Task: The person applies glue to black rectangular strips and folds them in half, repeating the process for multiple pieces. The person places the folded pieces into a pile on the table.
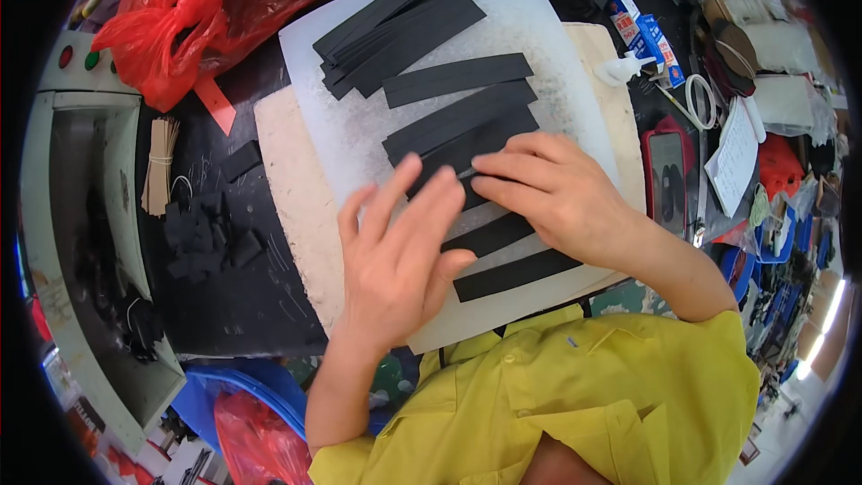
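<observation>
Flat black strips lie in a slanting column on a white sheet (575, 81), with a fanned stack of strips (395, 31) at its far end. My left hand (395, 260) is held over the sheet's left part, fingers apart and nothing visible in it. Its fingertips come close to the left ends of the middle strips. My right hand (557, 193) has its fingertips drawn together at a middle black strip (489, 139), pinching at its near edge. A small pale spot shows at those fingertips. Nearer to me lie two more strips, the closest one (516, 275) uncovered.
Under the sheet is a pale board (292, 189). Small black pieces (211, 238) and a banded brown bundle (160, 166) lie left. A red plastic bag (215, 18) sits far left. To the right are a white bottle (621, 69), small boxes (645, 36) and a red-cased phone (666, 175).
</observation>
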Tool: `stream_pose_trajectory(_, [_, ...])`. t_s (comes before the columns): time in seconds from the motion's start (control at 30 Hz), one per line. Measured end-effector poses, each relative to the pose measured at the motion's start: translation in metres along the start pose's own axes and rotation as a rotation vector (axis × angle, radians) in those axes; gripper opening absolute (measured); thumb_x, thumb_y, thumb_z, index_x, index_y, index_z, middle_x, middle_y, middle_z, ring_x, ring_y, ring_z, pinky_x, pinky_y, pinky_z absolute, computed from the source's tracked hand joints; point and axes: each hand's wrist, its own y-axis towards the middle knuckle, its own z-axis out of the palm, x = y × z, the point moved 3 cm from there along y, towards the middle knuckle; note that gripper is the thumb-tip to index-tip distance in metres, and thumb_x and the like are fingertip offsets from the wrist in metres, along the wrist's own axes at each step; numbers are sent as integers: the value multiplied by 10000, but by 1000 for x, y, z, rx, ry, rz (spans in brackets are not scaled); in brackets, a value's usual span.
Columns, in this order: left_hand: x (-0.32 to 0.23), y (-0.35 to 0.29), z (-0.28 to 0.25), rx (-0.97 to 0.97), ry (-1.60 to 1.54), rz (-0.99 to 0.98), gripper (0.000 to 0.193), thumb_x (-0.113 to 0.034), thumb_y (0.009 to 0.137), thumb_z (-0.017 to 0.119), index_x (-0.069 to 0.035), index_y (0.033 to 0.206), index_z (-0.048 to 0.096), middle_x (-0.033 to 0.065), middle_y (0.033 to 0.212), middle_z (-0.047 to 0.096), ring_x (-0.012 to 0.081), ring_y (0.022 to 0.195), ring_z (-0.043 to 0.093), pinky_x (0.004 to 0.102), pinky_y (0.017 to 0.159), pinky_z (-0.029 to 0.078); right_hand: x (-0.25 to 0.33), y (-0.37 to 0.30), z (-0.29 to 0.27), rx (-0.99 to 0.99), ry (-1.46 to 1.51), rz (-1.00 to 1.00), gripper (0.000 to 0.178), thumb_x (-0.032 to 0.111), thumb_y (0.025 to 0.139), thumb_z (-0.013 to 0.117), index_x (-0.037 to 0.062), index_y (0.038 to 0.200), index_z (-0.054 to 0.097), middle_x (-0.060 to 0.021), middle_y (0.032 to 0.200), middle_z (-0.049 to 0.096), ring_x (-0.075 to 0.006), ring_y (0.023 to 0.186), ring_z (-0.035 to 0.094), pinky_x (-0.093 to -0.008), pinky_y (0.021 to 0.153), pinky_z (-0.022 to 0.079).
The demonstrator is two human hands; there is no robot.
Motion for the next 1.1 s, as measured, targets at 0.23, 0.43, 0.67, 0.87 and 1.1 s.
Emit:
stream_pose_trajectory(0.23, [12, 12, 2, 98, 112, -23, 933, -757, 891, 413, -13, 1445, 516, 115, 1334, 654, 314, 1408, 475, 577, 1180, 96, -9, -12, -13, -38, -40, 0, 309, 31, 761, 677, 34, 1069, 711, -72, 1226, 679, -271, 1155, 605, -391, 907, 505])
stream_pose_trajectory(0.43, [20, 21, 0, 97, 128, -17, 943, -775, 891, 366, -28, 1447, 519, 83, 1248, 701, 320, 1409, 476, 608, 1176, 58, -16, -2, -12, -83, -104, 29, 364, -20, 744, 700, 43, 1103, 709, -61, 1205, 697, -273, 1131, 620, -391, 913, 494])
stream_pose_trajectory(0.67, [-19, -12, -2, 290, 7, 203, 842, -785, 903, 336, -130, 1327, 653, 12, 1293, 690, 259, 1355, 541, 628, 1185, 23, 16, -62, -23, -61, 51, 89, 311, 35, 761, 766, 74, 1067, 728, -52, 1165, 712, -271, 1041, 647, -393, 859, 514])
stream_pose_trajectory(0.87, [-46, -43, 5, 311, 100, 94, 901, -838, 851, 344, -152, 1363, 626, -7, 1308, 684, 251, 1387, 509, 644, 1180, -81, -36, -87, -37, -519, 187, 653, 310, 121, 825, 789, 24, 1095, 672, -90, 1132, 689, -217, 1102, 627, -347, 920, 492])
stream_pose_trajectory(1.1, [-68, -61, 18, 408, 248, 219, 908, -849, 846, 352, -171, 1404, 582, 29, 1355, 657, 282, 1412, 478, 663, 1164, -124, -102, -56, -25, -630, 189, 701, 703, 281, 807, 844, 26, 1380, 527, -144, 1298, 626, -237, 1221, 593, -342, 996, 467])
